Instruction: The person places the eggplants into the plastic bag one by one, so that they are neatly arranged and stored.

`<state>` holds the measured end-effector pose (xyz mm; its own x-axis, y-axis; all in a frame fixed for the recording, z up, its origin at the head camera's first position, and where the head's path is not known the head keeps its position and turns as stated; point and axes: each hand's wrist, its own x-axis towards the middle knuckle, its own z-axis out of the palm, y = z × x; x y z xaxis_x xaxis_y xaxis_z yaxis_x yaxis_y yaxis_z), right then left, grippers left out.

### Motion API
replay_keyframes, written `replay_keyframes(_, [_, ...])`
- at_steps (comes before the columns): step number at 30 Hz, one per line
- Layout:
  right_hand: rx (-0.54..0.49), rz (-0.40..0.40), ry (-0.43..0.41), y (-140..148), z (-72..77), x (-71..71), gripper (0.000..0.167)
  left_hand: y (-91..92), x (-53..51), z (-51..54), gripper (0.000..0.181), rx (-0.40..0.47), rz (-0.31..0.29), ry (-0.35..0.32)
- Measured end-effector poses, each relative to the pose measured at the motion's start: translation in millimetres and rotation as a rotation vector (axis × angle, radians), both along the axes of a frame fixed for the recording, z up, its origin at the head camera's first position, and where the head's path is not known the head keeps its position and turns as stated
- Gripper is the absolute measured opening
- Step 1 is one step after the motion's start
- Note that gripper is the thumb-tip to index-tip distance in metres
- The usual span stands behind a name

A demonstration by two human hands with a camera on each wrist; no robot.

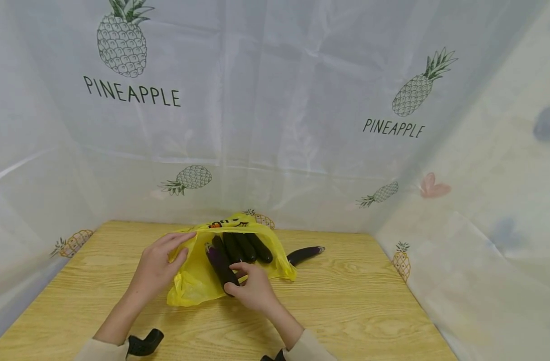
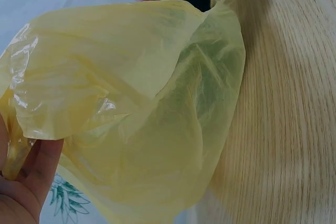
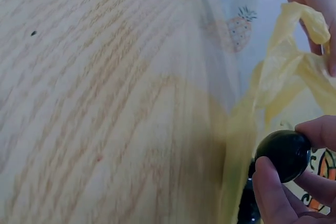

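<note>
A yellow plastic bag (image 1: pixel 189 291) lies on the table with its mouth toward me. My left hand (image 1: pixel 155 265) holds the left side of its opening; in the left wrist view, its fingers (image 2: pixel 48 163) are on the thin plastic. My right hand (image 1: pixel 257 290) pinches the near end of a dark purple eggplant (image 1: pixel 218 261) at the bag's mouth, the stem end pointing inward. The right wrist view shows its rounded end (image 3: pixel 286 153) between thumb and fingers. Several other eggplants (image 1: pixel 245 246) lie side by side inside the bag, their far ends hidden.
One more eggplant (image 1: pixel 307 254) rests on the wooden table (image 1: pixel 347 301) just right of the bag, partly covered by it. A pineapple-printed sheet (image 1: pixel 275 125) hangs behind the table and along its sides.
</note>
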<state>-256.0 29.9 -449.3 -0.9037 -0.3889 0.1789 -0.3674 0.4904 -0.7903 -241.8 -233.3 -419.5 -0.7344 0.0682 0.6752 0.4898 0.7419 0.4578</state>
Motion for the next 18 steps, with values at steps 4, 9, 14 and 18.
replay_keyframes(4, [0.01, -0.01, 0.014, -7.6, -4.5, -3.0, 0.046, -1.0, -1.1, -0.9, 0.042, -0.007, 0.004, 0.005])
replay_keyframes(9, [0.005, -0.005, 0.017, -15.6, -8.1, -4.6, 0.048, -0.8, -0.7, -0.2, 0.042, -0.008, 0.002, 0.004])
replay_keyframes(14, [-0.001, -0.005, 0.022, -23.9, -11.5, -4.8, 0.046, -0.8, 0.9, 1.2, 0.042, 0.002, -0.005, 0.001])
replay_keyframes(18, [0.009, -0.029, 0.023, -29.6, -17.9, -6.8, 0.043, -0.3, 2.0, 2.3, 0.042, 0.015, -0.016, -0.005])
